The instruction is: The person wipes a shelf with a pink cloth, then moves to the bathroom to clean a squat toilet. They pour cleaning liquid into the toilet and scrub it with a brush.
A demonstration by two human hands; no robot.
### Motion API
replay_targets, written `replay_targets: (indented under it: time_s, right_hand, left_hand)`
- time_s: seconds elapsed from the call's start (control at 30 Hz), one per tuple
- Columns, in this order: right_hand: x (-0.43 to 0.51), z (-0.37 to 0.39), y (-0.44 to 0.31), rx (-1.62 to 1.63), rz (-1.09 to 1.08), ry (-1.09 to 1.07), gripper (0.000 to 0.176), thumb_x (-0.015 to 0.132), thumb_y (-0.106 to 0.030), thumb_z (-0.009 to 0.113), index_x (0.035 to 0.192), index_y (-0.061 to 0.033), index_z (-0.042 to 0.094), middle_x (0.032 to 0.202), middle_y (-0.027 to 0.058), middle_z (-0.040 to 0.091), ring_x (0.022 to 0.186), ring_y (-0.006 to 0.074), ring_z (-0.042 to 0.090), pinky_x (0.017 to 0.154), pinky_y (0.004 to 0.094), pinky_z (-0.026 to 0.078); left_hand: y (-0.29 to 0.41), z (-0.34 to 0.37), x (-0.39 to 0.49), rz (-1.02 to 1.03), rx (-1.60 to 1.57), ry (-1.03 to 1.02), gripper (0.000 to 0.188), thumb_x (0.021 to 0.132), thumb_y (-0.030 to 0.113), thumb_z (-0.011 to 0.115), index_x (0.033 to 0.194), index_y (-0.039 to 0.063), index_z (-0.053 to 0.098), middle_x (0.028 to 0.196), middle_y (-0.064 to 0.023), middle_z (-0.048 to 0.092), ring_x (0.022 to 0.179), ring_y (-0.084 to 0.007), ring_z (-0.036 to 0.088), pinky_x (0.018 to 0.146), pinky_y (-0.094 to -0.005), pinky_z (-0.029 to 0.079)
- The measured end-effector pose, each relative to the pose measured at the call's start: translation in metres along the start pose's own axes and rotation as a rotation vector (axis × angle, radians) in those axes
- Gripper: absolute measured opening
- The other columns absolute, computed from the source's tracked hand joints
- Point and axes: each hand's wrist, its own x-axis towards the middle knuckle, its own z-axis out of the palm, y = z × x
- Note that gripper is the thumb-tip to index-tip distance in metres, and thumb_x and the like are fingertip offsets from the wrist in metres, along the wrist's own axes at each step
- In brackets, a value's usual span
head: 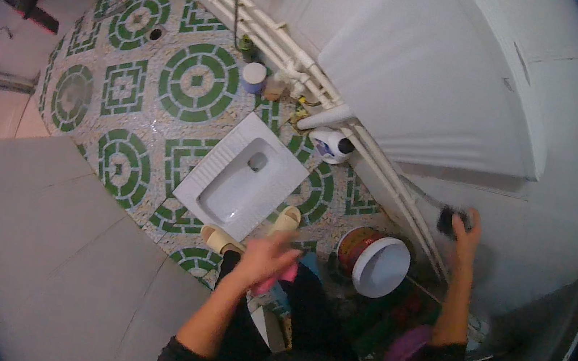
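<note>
My right hand is at the wall on the right, its fingers on a dark brush-like object that a thin rod or cord meets from the left. My left hand is blurred, in front of my legs and over the slippers. A pink cloth or glove shows under it; whether the fingers hold it is unclear. Beyond my feet, a white squat toilet is set in the green-patterned tiled floor. A white bucket with a reddish side stands to the right of my legs.
Cream pipes run along the wall base. A white bottle with a black cap and a lidded tub stand near them. A drain hole lies in the far floor. A purple object is near my right arm.
</note>
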Motion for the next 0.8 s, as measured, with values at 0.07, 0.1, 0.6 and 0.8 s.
replay_targets:
  time_s: [0.07,0.1,0.6,0.8]
  right_hand:
    - [-0.053,-0.002,-0.038,-0.316,-0.096,-0.249,0.042,0.068,-0.015,0.071,0.103,-0.0036,0.051,0.092,0.0067,0.056,0.085,0.0161,0.055,0.073,0.0281,0.045]
    - [-0.075,0.007,-0.055,-0.42,-0.095,-0.35,0.04,0.066,-0.013,0.072,0.098,-0.0036,0.051,0.09,0.0061,0.056,0.084,0.0156,0.055,0.073,0.0281,0.045]
    - [-0.083,0.253,0.156,-0.44,-0.067,-1.384,0.047,0.094,-0.033,0.042,0.126,0.0011,0.041,0.109,0.0147,0.056,0.103,0.0222,0.053,0.089,0.0333,0.039]
    - [-0.062,0.285,0.212,-0.139,0.703,-1.733,0.042,0.097,-0.033,0.036,0.123,-0.0008,0.044,0.092,0.0086,0.059,0.073,0.0145,0.058,0.065,0.0287,0.048]
  left_hand:
    - [0.029,0.014,0.01,0.085,0.104,-0.064,0.054,0.078,0.024,0.067,0.125,0.008,0.046,0.087,-0.0127,0.06,0.081,-0.0242,0.059,0.071,-0.0337,0.048]
    - [0.046,0.02,0.011,0.068,0.105,-0.12,0.059,0.076,0.026,0.069,0.127,0.009,0.044,0.088,-0.014,0.059,0.081,-0.0269,0.059,0.07,-0.0358,0.048]
    - [-0.158,0.04,0.048,-0.297,-0.628,-0.018,0.029,0.091,0.028,0.051,0.103,0.003,0.06,0.092,-0.0058,0.062,0.086,-0.0149,0.055,0.079,-0.0286,0.045]
    - [-0.231,0.031,0.075,-0.225,-0.68,0.024,0.03,0.093,0.026,0.049,0.103,0.0,0.059,0.098,-0.004,0.062,0.089,-0.0117,0.054,0.084,-0.0256,0.043]
